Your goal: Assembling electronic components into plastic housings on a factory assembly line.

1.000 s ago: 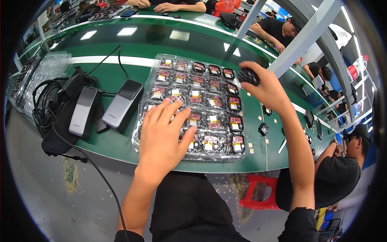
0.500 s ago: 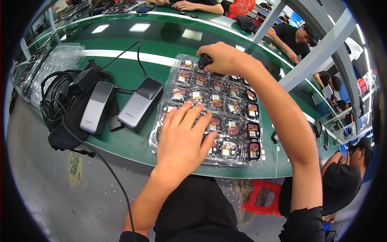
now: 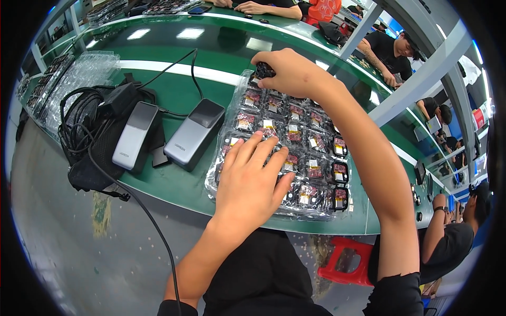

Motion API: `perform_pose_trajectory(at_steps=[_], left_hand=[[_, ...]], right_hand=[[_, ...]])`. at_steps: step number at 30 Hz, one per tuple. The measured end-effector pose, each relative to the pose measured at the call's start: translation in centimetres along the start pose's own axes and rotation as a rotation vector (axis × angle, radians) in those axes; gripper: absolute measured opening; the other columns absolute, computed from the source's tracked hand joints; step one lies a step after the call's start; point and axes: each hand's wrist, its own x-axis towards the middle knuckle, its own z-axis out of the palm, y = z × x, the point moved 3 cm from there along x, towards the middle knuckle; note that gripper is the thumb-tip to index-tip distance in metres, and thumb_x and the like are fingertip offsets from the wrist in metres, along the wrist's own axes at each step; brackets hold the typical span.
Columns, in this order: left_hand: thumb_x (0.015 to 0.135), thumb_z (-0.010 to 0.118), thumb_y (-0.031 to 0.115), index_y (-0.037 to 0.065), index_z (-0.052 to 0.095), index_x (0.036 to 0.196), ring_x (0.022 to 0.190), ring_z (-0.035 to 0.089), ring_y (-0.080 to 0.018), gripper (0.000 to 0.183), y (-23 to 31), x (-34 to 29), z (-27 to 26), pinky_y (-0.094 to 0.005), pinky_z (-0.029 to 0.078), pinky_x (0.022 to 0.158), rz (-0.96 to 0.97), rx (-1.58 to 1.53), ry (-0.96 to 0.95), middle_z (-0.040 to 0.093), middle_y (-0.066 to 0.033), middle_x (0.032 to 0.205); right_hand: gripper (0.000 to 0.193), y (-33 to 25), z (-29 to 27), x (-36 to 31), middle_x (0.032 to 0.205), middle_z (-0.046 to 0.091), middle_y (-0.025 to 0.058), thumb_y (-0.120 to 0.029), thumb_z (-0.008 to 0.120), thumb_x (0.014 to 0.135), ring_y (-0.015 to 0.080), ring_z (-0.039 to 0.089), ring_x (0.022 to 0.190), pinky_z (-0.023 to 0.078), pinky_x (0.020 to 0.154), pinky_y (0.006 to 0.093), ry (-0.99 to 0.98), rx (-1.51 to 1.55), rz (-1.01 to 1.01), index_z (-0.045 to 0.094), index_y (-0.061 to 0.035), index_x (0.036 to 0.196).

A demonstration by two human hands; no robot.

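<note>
A clear plastic blister tray point(image 3: 212, 179) lies on the green bench, its pockets filled with rows of small black-framed electronic modules point(image 3: 315, 169) showing red circuit boards and white-and-yellow parts. My left hand point(image 3: 247, 179) rests palm down over the tray's near left part, fingers spread, hiding several pockets. At the far left corner of the tray, my right hand point(image 3: 287, 72) is closed round a dark black piece point(image 3: 264, 70), which sticks out between thumb and fingers. The fingers and shadow hide its exact kind. My right forearm passes over the tray's right side.
Two grey power banks point(image 3: 195, 134) point(image 3: 135, 137) stand left of the tray, beside a black mesh bag point(image 3: 97, 163) with coiled cables. Stacked clear trays point(image 3: 87, 79) lie farther left. A grey metal post point(image 3: 416, 71) rises at right. A red stool point(image 3: 348, 262) and co-workers are nearby.
My right hand has shifted left and away, over the tray's far left corner, still holding the black piece. My left hand stays on the tray. The whole view has moved slightly.
</note>
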Motion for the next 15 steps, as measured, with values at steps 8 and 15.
perform_pose_trajectory(at_steps=[8,15], left_hand=[[0.088,0.077,0.025,0.008,0.071,0.118,0.134,0.053,-0.0361,0.036,0.0,-0.1,0.1,-0.0545,0.039,0.112,0.006,0.009,0.021,0.064,-0.0125,0.132],[0.082,0.077,0.015,0.009,0.074,0.101,0.126,0.06,-0.0338,0.02,0.1,-0.6,0.0,-0.0535,0.044,0.107,0.124,-0.054,0.185,0.069,-0.0084,0.119]], right_hand=[[0.052,-3.5,1.3,-2.2,0.123,0.067,0.0208,-0.02,0.083,0.083,0.039,0.065,0.115,0.052,0.1,0.0441,-0.082,0.022,-0.08,0.067,-0.0033,0.13],[0.057,-5.5,0.4,-4.3,0.125,0.063,0.0204,-0.025,0.084,0.083,0.0382,0.063,0.115,0.052,0.098,0.0431,-0.09,0.096,-0.023,0.066,-0.0037,0.133]])
